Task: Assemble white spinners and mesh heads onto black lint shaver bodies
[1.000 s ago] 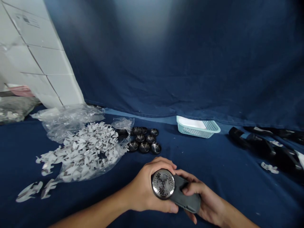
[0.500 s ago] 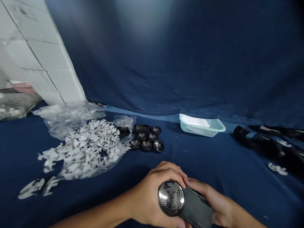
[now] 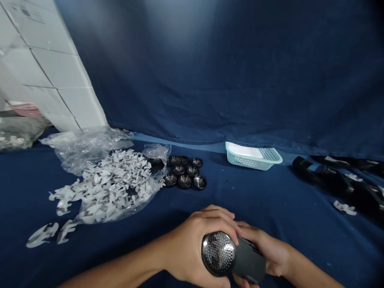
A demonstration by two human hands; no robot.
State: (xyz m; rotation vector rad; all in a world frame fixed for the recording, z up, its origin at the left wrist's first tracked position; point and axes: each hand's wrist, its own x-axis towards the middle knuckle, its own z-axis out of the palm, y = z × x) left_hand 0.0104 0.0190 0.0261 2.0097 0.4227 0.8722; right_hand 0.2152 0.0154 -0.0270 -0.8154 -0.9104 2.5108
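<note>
Both hands hold a fabric shaver with a dark grey body (image 3: 249, 262) and a round, perforated metal head (image 3: 218, 253). My left hand (image 3: 192, 244) curls round the head end, its fingers over the top and its thumb below. At the body end, my right hand (image 3: 270, 250) wraps the far side, with some fingertips showing underneath. The shaver is held above the blue cloth, its metal head facing me. Beyond my hands lie several black round caps with perforated metal faces (image 3: 185, 181), grouped in rows.
A heap of small white plastic parts (image 3: 114, 188) spills from a clear bag (image 3: 90, 148) on the left. A light-green basket (image 3: 255, 162) stands at the back. Several dark items (image 3: 339, 180) lie at the right, near a small white part (image 3: 345, 208). A blue curtain (image 3: 210, 80) hangs behind.
The shaver has turned slightly in my hands, its body now looking shorter and its head a little lower and to the right. Both hands keep their hold.
</note>
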